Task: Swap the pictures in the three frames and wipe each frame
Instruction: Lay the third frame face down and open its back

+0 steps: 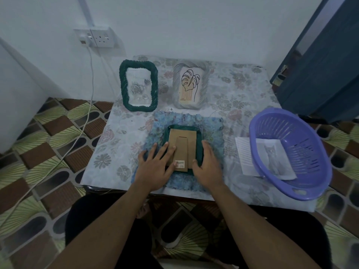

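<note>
- Dark green frame [197,131] lies face down in the middle of the blue cloth [211,129], long axis running away from us.
- Brown backing board [183,139] faces up, stand strut flat along that axis, barcode label at the near end.
- Left hand [155,164] — fingers straight and spread, pressing the board's left half, grasping nothing.
- Right hand [207,166] curls over the frame's right rim, thumb at the near corner — a hold on the frame.
- We judge the board comes out next; the left hand is already on it.
- Beyond the cloth: a second green frame [124,84] and a grey frame [206,82] with a leaf drawing. Right of the cloth: a purple basket [310,133] holding a cat picture [275,158].
</note>
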`<state>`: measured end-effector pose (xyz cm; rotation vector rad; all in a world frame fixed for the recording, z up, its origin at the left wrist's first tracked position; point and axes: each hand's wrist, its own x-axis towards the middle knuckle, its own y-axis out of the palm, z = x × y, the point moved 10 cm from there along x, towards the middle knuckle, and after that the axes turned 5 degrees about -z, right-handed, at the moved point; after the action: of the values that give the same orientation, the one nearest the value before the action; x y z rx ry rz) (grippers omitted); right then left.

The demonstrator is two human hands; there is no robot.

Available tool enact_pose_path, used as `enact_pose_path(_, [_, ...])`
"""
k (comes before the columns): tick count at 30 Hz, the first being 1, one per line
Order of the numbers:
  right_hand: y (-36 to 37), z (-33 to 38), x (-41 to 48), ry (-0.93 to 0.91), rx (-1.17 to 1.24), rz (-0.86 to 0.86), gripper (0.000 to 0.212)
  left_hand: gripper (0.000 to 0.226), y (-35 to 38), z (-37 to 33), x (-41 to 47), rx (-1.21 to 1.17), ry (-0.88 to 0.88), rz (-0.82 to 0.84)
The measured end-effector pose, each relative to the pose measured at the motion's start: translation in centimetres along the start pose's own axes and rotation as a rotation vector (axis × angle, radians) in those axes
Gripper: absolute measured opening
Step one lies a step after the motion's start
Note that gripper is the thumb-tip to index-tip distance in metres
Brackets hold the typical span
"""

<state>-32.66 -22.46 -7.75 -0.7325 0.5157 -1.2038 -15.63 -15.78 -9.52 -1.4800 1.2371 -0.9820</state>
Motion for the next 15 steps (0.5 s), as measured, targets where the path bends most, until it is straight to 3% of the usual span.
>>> enact_pose_path(6, [1.3, -0.7, -0.8, -0.07, -0.293, 0.105, 0.078, 0.059, 0.0, 0.0, 0.0, -0.01, -0.007, -0.003])
enact_pose_path(15, [1.4, -0.9, -1.0, -0.095, -0.313, 0.112, 0.097, 0.059, 0.1, 0.1, 0.0, -0.001, -0.005, -0.003])
